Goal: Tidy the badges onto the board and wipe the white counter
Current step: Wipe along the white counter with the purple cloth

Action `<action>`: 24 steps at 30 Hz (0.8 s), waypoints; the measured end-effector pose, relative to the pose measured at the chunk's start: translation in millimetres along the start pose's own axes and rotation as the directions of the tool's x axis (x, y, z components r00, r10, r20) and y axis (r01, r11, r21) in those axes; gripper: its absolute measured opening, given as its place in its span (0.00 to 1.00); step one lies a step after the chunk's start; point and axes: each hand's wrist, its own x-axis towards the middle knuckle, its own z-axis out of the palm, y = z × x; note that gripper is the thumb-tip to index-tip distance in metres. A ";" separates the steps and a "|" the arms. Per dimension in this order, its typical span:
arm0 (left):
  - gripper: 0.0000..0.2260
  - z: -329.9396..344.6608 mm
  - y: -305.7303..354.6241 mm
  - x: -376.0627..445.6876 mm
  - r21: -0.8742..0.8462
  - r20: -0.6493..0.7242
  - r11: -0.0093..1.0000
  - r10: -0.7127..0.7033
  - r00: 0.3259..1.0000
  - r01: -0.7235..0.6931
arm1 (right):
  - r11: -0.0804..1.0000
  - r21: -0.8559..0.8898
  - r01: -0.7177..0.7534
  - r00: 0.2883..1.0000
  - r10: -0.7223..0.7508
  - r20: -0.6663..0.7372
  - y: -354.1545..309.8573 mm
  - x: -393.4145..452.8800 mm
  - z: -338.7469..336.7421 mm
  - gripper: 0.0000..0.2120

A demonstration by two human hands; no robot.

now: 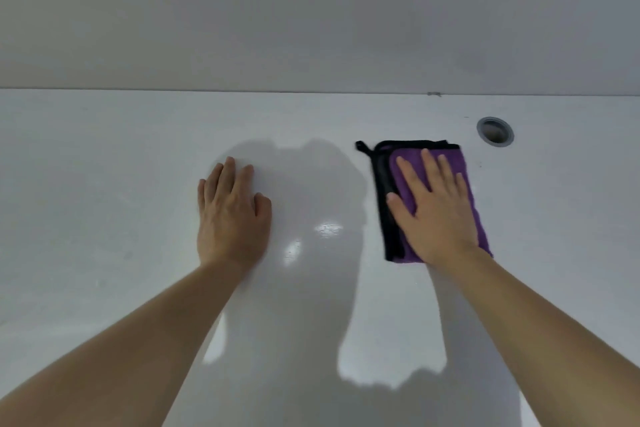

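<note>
White and glossy, the counter [104,184] runs back to a plain grey wall [311,10], with the person's shadow and two bright glints lying across its middle. Toward the right, a folded purple cloth [464,166] with black trim lies flat on the counter, its small black loop at the far left corner. On it presses the right hand [433,208], fingers straight and spread, its grip apart. Well apart to the left, the left hand [232,211] rests palm-down on the bare counter, fingers straight and close together. A round grey-rimmed hole [495,131] sits just beyond the cloth's far right corner.
</note>
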 end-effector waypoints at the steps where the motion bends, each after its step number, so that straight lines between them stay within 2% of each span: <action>1: 0.22 0.6 -0.2 -0.1 -0.008 -0.007 1.000 -0.001 1.000 0.001 | 0.999 0.001 -0.032 0.999 0.032 0.003 17.8 -3.3 -2.5 0.34; 6: 0.20 4.9 -4.3 -0.3 -0.033 -0.056 0.999 0.022 0.998 -0.023 | 0.989 0.029 -0.148 0.989 0.148 0.003 86.6 -20.8 -11.6 0.35; 10: 0.20 6.9 -8.7 1.2 -0.040 -0.078 0.998 0.054 0.995 -0.057 | 0.986 0.019 -0.165 0.986 0.165 0.003 97.0 -23.2 -10.7 0.35; 14: 0.18 5.1 -8.6 -3.5 -0.072 -0.093 0.991 0.106 0.990 -0.113 | 0.986 -0.022 -0.164 0.986 0.165 0.025 82.6 -27.1 -7.5 0.35; 17: 0.18 2.1 -7.5 -14.2 -0.042 -0.032 0.985 0.168 0.985 -0.169 | 0.991 -0.052 -0.120 0.993 0.121 0.016 60.9 -36.7 -3.7 0.32; 24: 0.23 -15.3 -0.4 -84.3 0.029 0.086 0.960 0.276 0.957 -0.280 | 0.999 -0.047 0.015 0.999 -0.012 0.053 -10.5 -67.7 2.0 0.33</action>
